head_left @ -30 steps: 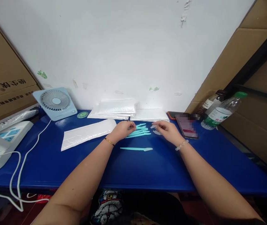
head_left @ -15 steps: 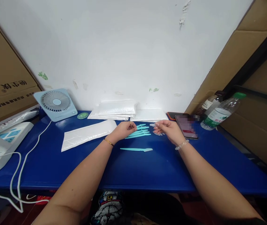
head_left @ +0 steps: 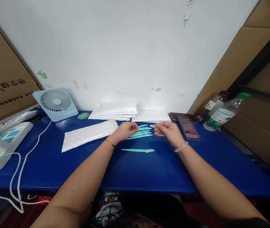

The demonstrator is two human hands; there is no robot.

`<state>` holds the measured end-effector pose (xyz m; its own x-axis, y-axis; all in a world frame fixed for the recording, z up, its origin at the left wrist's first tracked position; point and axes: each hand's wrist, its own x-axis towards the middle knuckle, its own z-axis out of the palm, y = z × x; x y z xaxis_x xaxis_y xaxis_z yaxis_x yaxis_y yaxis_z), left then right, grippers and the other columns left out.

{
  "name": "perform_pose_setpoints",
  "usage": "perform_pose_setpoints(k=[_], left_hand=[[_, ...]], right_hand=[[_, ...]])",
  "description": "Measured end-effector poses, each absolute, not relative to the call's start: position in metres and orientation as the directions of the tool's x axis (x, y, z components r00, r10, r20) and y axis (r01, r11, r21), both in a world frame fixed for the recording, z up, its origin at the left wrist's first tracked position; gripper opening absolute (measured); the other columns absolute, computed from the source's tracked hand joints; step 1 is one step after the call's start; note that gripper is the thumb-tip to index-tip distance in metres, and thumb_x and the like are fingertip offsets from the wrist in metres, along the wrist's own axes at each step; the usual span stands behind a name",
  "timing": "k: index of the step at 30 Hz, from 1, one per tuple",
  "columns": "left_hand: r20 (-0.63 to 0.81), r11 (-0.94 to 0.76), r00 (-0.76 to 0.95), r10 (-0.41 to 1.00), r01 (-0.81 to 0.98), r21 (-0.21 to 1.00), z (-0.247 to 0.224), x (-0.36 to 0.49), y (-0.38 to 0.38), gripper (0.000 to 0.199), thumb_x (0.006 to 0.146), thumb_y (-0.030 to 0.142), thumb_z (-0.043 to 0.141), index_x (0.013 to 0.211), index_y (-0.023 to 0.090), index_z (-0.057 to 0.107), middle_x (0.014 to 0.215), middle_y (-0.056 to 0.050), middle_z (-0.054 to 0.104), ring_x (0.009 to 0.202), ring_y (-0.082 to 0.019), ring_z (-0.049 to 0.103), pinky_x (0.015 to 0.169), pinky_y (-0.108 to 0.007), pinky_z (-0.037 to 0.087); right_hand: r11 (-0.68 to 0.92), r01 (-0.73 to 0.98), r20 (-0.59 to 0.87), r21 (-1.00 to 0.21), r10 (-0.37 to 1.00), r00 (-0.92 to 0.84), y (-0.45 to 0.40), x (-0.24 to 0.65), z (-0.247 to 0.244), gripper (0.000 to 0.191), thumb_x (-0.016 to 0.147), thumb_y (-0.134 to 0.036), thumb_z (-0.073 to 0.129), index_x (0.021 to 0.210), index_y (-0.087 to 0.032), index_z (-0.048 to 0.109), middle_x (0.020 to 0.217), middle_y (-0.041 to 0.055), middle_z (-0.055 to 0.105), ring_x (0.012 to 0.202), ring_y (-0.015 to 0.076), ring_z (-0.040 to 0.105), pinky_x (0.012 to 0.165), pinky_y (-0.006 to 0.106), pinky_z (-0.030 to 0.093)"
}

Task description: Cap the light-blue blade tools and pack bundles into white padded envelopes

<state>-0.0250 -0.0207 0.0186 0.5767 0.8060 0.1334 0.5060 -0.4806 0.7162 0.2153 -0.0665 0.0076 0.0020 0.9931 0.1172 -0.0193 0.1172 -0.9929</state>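
Observation:
My left hand (head_left: 127, 130) pinches the handle of a turquoise plastic stick, its fingers closed over the left ends of several similar turquoise sticks (head_left: 141, 135) lying side by side. To the right, my right hand (head_left: 167, 129) has thumb and forefinger pressed on a small clear cap (head_left: 153, 126), close to the stick's tip. More clear pieces (head_left: 162, 135) lie partly hidden under its fingers. Nearer the table's front, a single turquoise stick (head_left: 137, 150) with a whitish cover on its right end lies flat.
White padded envelopes (head_left: 118, 108) are stacked by the wall, and one envelope (head_left: 87, 134) lies left of my hands. A fan (head_left: 56, 102) and power strip (head_left: 9, 136) stand left; a phone (head_left: 188, 126) and bottles (head_left: 222, 115) are right.
My right hand has shifted slightly left, bringing its fingertips a little closer to the stick in my left hand. The left hand has hardly moved.

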Motion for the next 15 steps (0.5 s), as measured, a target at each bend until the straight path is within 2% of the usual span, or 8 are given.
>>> perform_pose_setpoints(k=[11, 15], left_hand=[[0.104, -0.467, 0.613, 0.783, 0.469, 0.750, 0.019, -0.021, -0.024, 0.032, 0.078, 0.046, 0.055, 0.080, 0.015, 0.064, 0.071, -0.001, 0.062, 0.062, -0.011, 0.053, 0.056, -0.021, 0.040], [0.102, -0.452, 0.598, 0.795, 0.472, 0.757, 0.019, -0.021, -0.024, 0.032, 0.077, 0.047, 0.056, 0.078, 0.015, 0.064, 0.069, -0.001, 0.062, 0.061, -0.012, 0.053, 0.056, -0.022, 0.040]], right_hand=[[0.119, 0.064, 0.113, -0.991, 0.989, -0.099, -0.074, 0.202, 0.012, 0.034, 0.069, -0.046, 0.073, 0.076, -0.013, 0.065, 0.066, 0.0040, 0.068, 0.054, 0.0136, 0.065, 0.050, 0.023, 0.051], [0.154, 0.051, 0.151, -0.987, 0.987, -0.051, -0.073, 0.209, 0.013, 0.033, 0.071, -0.046, 0.072, 0.076, -0.014, 0.065, 0.064, 0.0031, 0.067, 0.051, 0.0121, 0.062, 0.047, 0.022, 0.048]])
